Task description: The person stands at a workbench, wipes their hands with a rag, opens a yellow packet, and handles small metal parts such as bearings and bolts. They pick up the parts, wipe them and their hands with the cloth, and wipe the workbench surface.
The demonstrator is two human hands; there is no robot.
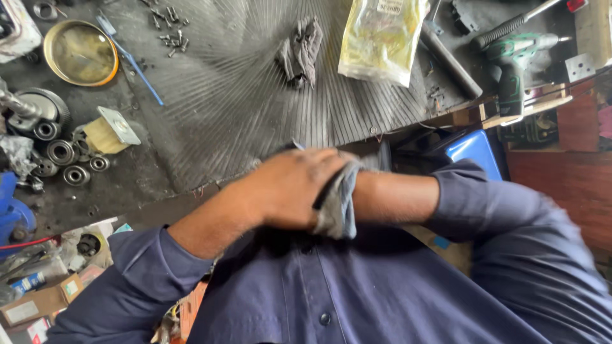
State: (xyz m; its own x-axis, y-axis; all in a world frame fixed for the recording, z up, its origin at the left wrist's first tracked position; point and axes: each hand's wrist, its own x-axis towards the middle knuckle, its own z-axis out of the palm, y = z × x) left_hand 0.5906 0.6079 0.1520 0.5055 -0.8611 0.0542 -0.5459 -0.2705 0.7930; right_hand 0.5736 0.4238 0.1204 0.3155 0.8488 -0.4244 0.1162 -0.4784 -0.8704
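Observation:
My left hand is closed on a grey cloth and presses it against my right forearm, just in front of my dark blue shirt. The right sleeve is pushed up to about the elbow. My right hand is hidden behind the left hand and the cloth.
On the ribbed black mat of the bench lie a dark rag, a yellow plastic bag and loose bolts. A brass bowl and bearings sit at the left. At the right are a green drill and a blue stool.

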